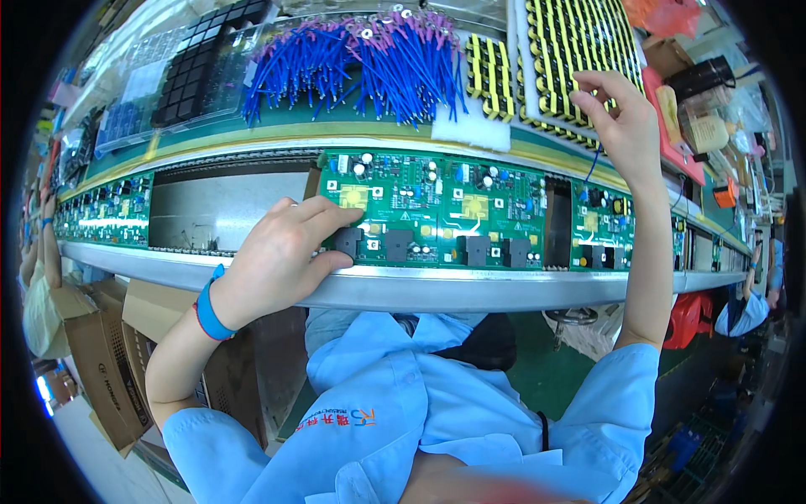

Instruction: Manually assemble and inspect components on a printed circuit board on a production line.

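Observation:
My left hand (281,256) rests at the left end of a green circuit board (437,197). Its fingers and thumb are spread apart on either side of a black block component (348,242) on that board. Over the right side of the bench, my right hand (620,113) is raised with bent fingers. Thumb tip and index fingertip stand a little apart, above rows of yellow-and-black components (571,50); nothing shows clearly between them. The board carries more black blocks (473,250) along its near edge, plus small capacitors and bare yellow pads.
Bundles of blue wires (361,67) with pink ends lie at the back. A white foam piece (470,126) sits beside a smaller yellow-and-black group (491,76). Black parts (197,67) fill a tray at far left. Further boards (105,214) lie along the metal-edged rail (470,290).

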`<state>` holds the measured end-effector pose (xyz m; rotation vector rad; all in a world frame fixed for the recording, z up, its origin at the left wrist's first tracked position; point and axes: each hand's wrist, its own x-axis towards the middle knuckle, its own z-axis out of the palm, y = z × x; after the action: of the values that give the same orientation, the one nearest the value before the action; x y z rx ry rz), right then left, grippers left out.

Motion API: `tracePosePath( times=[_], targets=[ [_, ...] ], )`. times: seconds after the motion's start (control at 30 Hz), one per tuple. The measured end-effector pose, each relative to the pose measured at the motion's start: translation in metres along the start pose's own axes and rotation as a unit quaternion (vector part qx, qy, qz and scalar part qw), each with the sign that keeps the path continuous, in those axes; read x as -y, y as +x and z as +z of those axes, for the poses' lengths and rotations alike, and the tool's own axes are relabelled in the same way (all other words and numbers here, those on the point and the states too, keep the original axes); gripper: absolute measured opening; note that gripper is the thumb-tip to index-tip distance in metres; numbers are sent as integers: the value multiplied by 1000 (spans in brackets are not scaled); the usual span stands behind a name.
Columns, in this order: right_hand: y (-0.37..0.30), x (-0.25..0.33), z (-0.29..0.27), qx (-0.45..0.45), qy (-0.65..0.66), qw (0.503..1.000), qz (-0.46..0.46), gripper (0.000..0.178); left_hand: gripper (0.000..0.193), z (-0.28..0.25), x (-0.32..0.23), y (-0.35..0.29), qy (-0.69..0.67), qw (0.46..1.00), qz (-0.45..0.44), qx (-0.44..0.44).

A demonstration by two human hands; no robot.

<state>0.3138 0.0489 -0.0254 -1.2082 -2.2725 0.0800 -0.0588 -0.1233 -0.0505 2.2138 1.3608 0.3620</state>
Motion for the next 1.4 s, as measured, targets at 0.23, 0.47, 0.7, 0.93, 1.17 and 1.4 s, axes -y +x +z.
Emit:
tracePosePath(
  times=[0.23, 0.47, 0.7, 0.93, 1.17, 1.4],
  targets=[
    [-7, 44, 41, -35, -88, 985, -142, 30, 53, -4, 8, 7, -37, 999, 19, 26],
    [-10, 67, 78, 42, -270, 950, -154, 38, 51, -13, 10, 4, -9, 1000, 15, -4],
    [-9, 59, 81, 67, -248, 961, -104, 39, 35, -118, 104, 20, 123, 946, -157, -256],
    [-8, 56, 83, 65, -194, 971, -127, 39, 33, -136, 193, 97, 289, 893, -141, -314],
    [-10, 54, 84, 26, -132, 978, -157, 36, 42, -120, 193, 126, 287, 876, -88, -378],
    [-8, 49, 46, 55, 432, 884, 170, 32, 26, -105, 150, 117, 255, 915, 102, -294]
  ],
)
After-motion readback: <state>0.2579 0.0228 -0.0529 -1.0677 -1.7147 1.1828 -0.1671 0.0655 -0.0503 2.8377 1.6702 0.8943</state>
